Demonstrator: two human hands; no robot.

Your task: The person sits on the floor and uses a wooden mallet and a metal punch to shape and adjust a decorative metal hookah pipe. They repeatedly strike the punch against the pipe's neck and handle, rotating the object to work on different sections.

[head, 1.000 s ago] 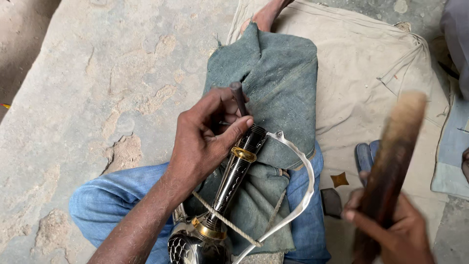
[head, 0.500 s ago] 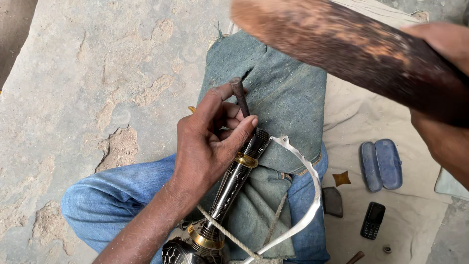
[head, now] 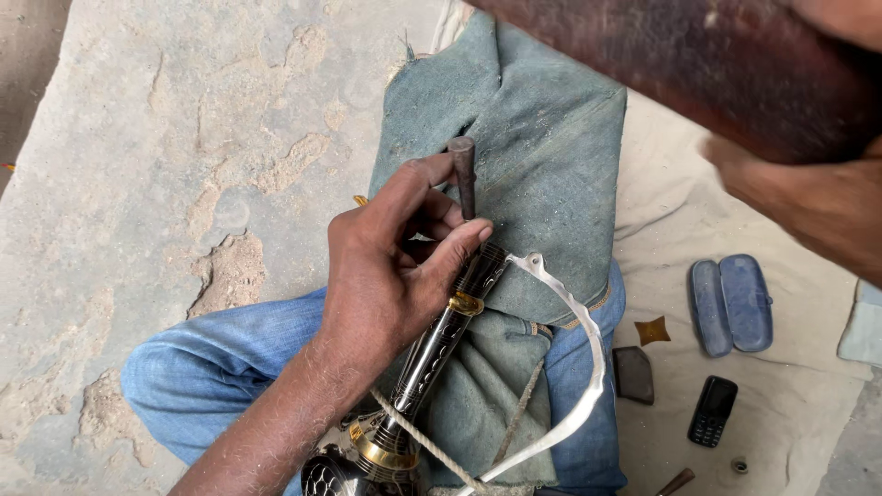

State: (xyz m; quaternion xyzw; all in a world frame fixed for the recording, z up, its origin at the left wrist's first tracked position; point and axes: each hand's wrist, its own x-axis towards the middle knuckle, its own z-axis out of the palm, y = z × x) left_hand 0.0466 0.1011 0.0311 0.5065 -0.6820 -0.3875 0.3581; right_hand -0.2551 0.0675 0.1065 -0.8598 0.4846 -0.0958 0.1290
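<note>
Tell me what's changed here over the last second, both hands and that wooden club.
The right hand has swung the wooden club up from the lower right to the top of the view, close to the camera. The left hand still pinches the dark punch upright against the ornate hilt on the green cloth. Nothing was let go.

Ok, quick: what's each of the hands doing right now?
Left hand: closed on a dark metal punch, held upright against the ornate handle.
Right hand: blurred, gripping a wooden mallet.
</note>
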